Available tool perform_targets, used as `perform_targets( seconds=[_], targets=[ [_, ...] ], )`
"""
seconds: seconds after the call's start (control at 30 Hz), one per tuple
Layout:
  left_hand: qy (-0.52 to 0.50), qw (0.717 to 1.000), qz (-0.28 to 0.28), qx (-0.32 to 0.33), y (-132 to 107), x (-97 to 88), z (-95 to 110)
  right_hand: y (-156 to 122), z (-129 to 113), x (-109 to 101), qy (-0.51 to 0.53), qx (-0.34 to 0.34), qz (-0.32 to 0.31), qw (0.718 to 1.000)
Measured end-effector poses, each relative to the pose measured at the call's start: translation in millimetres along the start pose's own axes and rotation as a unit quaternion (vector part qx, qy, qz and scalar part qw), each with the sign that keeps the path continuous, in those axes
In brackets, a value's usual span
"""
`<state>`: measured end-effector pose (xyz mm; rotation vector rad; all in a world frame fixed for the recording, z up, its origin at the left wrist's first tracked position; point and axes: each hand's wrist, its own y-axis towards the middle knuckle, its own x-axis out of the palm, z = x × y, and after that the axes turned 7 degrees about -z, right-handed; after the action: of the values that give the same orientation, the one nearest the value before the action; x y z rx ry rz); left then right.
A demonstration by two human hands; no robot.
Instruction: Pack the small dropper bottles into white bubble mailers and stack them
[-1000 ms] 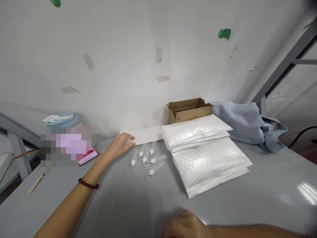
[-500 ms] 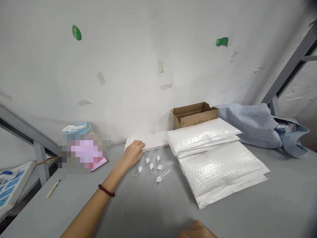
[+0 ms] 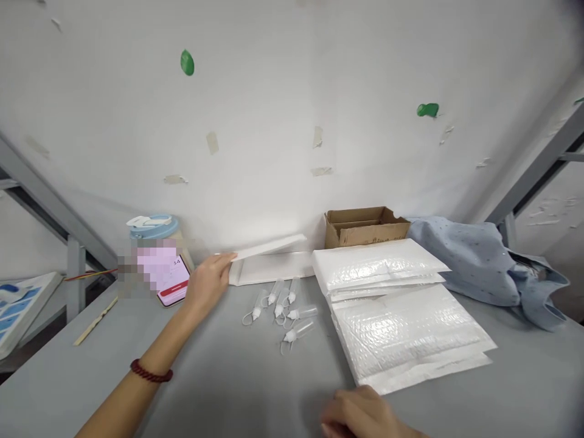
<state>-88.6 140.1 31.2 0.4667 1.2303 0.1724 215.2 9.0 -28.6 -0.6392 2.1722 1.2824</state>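
My left hand (image 3: 207, 281) pinches the left end of a thin white envelope (image 3: 269, 247) and holds it tilted up off a small stack of the same envelopes (image 3: 274, 267) by the wall. Several small clear bottles with white caps (image 3: 285, 310) lie on the grey table (image 3: 205, 377) just in front of that stack. My right hand (image 3: 360, 415) rests near the table's front edge with its fingers curled, and I see nothing in it. Two piles of white bubble mailers (image 3: 401, 316) lie to the right of the bottles.
An open cardboard box (image 3: 365, 224) stands against the wall, with a blue cloth (image 3: 483, 255) bunched to its right. At the left stand a blue-lidded jar (image 3: 152, 226) and a phone (image 3: 173, 283). A wooden stick (image 3: 93, 313) lies near the left edge. Grey metal frame bars run on both sides.
My left hand has taken hold of the top envelope's end and lifted it off the stack. The view has tilted and shifted; my right hand shows more at the bottom.
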Motion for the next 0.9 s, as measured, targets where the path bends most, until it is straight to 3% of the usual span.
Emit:
perform_targets(
  seconds=[0.07,0.1,0.17,0.23,0.3,0.37,0.4,0.5,0.63,0.77,0.9],
  targets=[
    [-0.028,0.999,0.045,0.006,-18.1,-10.2,0.4,1.4,-1.9,1.3,0.11,0.084,-0.037,0.99],
    [-0.044,0.997,0.062,0.016,-28.0,-14.4,3.0,2.2,-3.0,2.3,0.19,0.152,-0.046,0.969],
    [-0.077,0.993,0.075,0.055,-47.4,-21.0,12.0,6.3,-5.8,1.1,0.377,0.291,-0.044,0.878],
    [-0.14,0.98,0.066,0.126,-63.7,-24.7,23.5,14.9,-9.2,-7.7,0.542,0.37,-0.022,0.754],
    [-0.179,0.965,0.033,0.187,-75.0,-25.1,34.5,26.0,-11.2,-23.1,0.59,0.414,0.025,0.693],
    [-0.197,0.952,-0.005,0.234,-81.5,-22.0,42.3,35.1,-10.0,-39.0,0.64,0.463,0.011,0.613],
    [-0.2,0.947,-0.023,0.251,-83.5,-19.4,44.5,37.6,-8.2,-44.8,0.653,0.478,-0.007,0.587],
    [-0.204,0.944,-0.081,0.245,-86.9,-10.6,44.5,36.3,-2.3,-49.7,0.627,0.457,-0.054,0.629],
    [-0.253,0.948,-0.186,0.06,-87.1,-5.0,38.4,29.1,-6.1,-42.0,0.517,0.415,-0.115,0.74],
    [-0.388,0.867,-0.292,-0.112,-82.7,-9.6,38.2,33.9,-19.9,-44.4,0.325,0.396,-0.138,0.847],
    [-0.402,0.825,-0.343,-0.2,-79.6,-20.0,42.4,27.6,-21.6,-41.9,0.21,0.327,-0.19,0.902]
  ],
)
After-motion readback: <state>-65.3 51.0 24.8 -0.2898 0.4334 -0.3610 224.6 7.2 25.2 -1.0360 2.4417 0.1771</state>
